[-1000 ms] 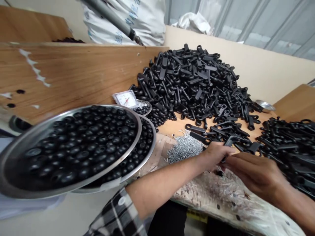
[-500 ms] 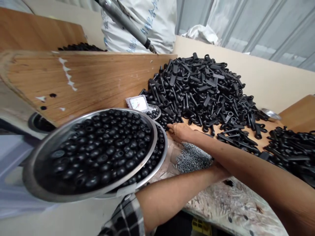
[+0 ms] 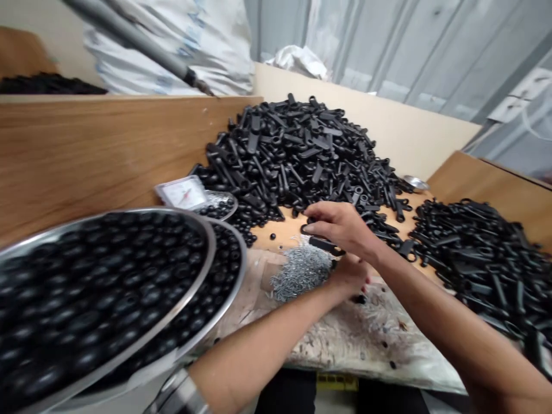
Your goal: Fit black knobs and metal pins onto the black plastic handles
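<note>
My right hand [image 3: 340,224] is over the far side of a heap of small metal pins [image 3: 302,269]. Its thumb and fingertips are drawn together around something small and dark that I cannot make out. Just below, my left hand [image 3: 353,275] is curled, its fingers mostly hidden. A flat black lever handle [image 3: 326,246] sticks out of it to the left, beneath my right hand. Behind both hands rises a big pile of black lever handles [image 3: 297,149]. Small black balls [image 3: 250,221] lie loose at the pile's left foot.
Two overlapping metal bowls [image 3: 213,247] of black balls stand at left. Behind them are a small dish [image 3: 235,204] and a clear-lidded box [image 3: 183,192]. More black parts [image 3: 487,259] are heaped at right. A grey power driver [image 3: 142,43] hangs above the wooden partition [image 3: 86,155].
The view has swung to the right. My right hand has come back from the loose balls to beside my left hand, and the lever handle now shows between them.
</note>
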